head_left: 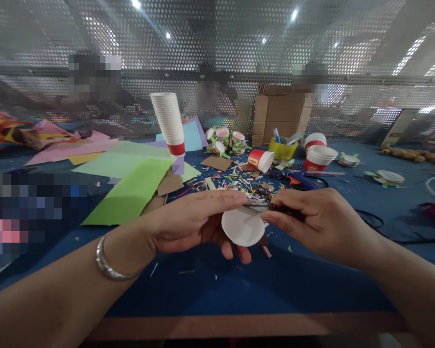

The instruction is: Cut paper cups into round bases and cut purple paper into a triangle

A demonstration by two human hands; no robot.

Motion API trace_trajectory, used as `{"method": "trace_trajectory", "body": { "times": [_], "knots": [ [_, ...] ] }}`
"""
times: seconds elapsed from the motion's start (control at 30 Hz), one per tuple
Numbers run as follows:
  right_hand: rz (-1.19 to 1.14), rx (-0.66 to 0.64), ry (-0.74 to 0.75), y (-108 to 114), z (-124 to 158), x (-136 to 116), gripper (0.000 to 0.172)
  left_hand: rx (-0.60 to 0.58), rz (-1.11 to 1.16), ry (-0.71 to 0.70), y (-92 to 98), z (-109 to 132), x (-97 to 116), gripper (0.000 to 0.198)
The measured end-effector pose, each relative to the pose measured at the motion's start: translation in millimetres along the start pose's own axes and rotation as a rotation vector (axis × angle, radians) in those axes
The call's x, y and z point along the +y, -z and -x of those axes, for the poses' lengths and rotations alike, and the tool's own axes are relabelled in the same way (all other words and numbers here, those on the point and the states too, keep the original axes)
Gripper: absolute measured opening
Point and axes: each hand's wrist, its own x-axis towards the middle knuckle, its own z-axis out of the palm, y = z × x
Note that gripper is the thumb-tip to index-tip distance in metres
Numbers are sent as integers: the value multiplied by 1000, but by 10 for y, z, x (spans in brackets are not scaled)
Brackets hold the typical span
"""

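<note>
My left hand (pixel 203 217) is closed around a white paper cup bottom (pixel 242 229), thumb above and fingers below. In my right hand (pixel 311 217) is a pair of scissors (pixel 257 205), whose blades lie at the far rim of the white piece, beside my left thumb. My fingers cover most of the scissors' handles. Paper snippets (pixel 235 179) are strewn on the blue tabletop just beyond both hands. A red and white paper cup (pixel 261 160) lies on its side behind them.
A tall stack of paper cups (pixel 168 123) stands at the back left, near green paper sheets (pixel 130 193). Behind the scraps are finished-looking cup pieces (pixel 224 140), a yellow container (pixel 281 147) and a cardboard box (pixel 281 116). A blue glue gun (pixel 304 180) lies right.
</note>
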Motion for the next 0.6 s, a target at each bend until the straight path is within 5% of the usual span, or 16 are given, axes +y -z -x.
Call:
{"method": "trace_trajectory", "body": {
  "times": [0.6],
  "knots": [
    [-48,-71,-136,8,-28,61,42,-18,26,34,31,6,17,47]
  ]
}}
